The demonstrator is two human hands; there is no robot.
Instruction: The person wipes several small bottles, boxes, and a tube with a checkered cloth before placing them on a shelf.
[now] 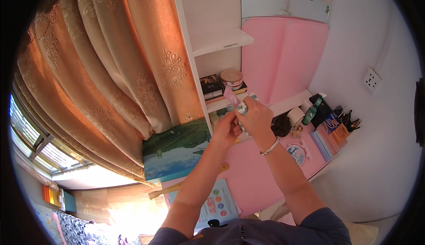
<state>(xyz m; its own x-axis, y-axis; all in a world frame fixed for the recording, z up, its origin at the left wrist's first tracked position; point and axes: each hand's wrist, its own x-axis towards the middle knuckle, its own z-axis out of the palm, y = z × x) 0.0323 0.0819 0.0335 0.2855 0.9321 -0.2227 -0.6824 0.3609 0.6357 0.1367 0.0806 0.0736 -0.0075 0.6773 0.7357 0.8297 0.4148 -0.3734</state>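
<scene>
My right hand [257, 115] is closed on a fluffy white-and-green textile item [243, 108], parts of which show between and above the fingers. A flat pale pink piece [231, 96] sticks up between my hands; which hand holds it I cannot tell. My left hand [226, 129] is just left of the right one, fingers curled near the lower part of the textile; whether it grips it is hidden. Both hands are raised in front of a white shelf unit [219, 106] with round compacts [231, 77] and a dark box [211, 85] on it.
Below is a pink desktop [255, 175] with a printed booklet [219, 203], a wooden-handled item [166, 190] and a small round clock-like object [296, 154]. Books [323, 142], a dark round object [280, 125] and pens [352, 122] stand right. A landscape-printed box [176, 152] is left, by curtains [132, 62].
</scene>
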